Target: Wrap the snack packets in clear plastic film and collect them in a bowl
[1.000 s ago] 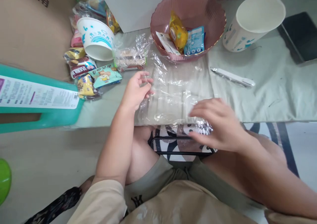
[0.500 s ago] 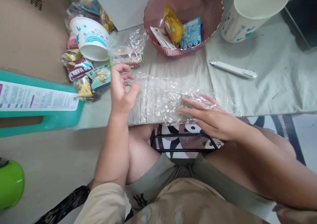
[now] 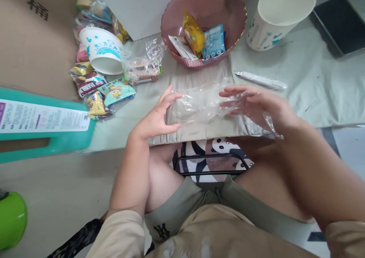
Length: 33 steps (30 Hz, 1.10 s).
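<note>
A crinkled, see-through plastic bag (image 3: pixel 196 104) stretches between my hands near the table's front edge. My left hand (image 3: pixel 154 119) is at the bag's left end, thumb and fingers spread apart. Whether its fingertips touch the film I cannot tell. Film lies over and around the fingers of my right hand (image 3: pixel 266 108), which are stretched out toward the left. A loose corner of the film hangs by the right wrist. Whether this hand is inside the bag or only under it is unclear. Just beyond lies a white utility knife (image 3: pixel 261 80), its blade end pointing left.
At the back stands a pink glass bowl (image 3: pixel 235 47) with several packets, beside a tall paper tub (image 3: pixel 266 32) and a dark phone-like slab (image 3: pixel 339 24). Wrapped snacks (image 3: pixel 116 91) and a tipped paper cup (image 3: pixel 101 51) lie left, near a teal handled container (image 3: pixel 68 142).
My left hand has moved down and right to the bag's end. My right hand has lifted and turned with film around it, and the bag is bunched narrower.
</note>
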Tool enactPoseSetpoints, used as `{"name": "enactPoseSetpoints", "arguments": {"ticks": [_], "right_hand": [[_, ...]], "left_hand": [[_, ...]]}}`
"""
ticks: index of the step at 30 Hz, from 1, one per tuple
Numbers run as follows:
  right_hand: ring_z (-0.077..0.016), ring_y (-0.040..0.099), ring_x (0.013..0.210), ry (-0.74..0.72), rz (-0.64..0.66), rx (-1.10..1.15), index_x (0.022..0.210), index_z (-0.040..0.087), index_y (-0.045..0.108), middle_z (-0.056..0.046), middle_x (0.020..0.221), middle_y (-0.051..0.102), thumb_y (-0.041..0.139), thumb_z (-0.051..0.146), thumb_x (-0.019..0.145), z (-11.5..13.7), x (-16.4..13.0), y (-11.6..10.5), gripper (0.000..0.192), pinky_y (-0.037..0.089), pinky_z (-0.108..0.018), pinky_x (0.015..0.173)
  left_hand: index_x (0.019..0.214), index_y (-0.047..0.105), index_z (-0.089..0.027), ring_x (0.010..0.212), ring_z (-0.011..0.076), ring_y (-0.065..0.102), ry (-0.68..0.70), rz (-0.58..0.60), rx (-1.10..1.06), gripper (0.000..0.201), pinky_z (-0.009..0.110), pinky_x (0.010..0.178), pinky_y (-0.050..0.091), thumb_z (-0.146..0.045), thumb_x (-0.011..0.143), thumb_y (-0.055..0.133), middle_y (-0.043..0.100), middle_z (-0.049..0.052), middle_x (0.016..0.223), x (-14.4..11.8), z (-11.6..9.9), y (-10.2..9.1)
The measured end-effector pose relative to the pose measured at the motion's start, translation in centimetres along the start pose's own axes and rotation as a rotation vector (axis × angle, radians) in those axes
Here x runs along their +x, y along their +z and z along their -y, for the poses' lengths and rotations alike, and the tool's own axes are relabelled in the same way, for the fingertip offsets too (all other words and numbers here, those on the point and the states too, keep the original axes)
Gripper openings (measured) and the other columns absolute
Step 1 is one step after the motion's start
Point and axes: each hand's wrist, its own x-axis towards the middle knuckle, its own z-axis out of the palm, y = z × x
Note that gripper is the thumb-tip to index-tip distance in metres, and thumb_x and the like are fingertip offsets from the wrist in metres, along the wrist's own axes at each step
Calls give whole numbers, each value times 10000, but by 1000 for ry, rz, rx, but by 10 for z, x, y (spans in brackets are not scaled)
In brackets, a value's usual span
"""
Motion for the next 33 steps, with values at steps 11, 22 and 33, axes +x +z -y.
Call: {"name": "enactPoseSetpoints", "arguments": {"ticks": [11, 22, 33], "right_hand": [[-282, 731, 1198, 95, 28, 40, 1435, 277, 559, -98, 1480, 655, 458, 359, 943, -1, 26, -3, 509, 627, -517, 942], [-352, 465, 1528, -361, 186, -447, 1539, 434, 499, -34, 1636, 511, 709, 826, 749, -21, -14, -55, 907, 384, -635, 1254], [-400, 550, 1435, -456, -17, -844, 934, 226, 820, -162, 1485, 622, 652, 430, 952, -25, -4, -20, 266, 436, -631, 1187]], "left_hand": [[758, 744, -215, 1547, 393, 409, -73, -456, -4, 102, 549, 1227, 451, -292, 725, 801, 441, 38, 1638, 7, -42, 33], [610, 621, -176, 636, 97, 669, -469, -686, -613, 138, 194, 563, 545, -144, 739, 583, 740, 50, 848, 31, -24, 12], [651, 657, -178, 644, 98, 673, -463, -685, -565, 131, 184, 557, 533, -111, 733, 580, 752, 34, 846, 37, -18, 13]]}}
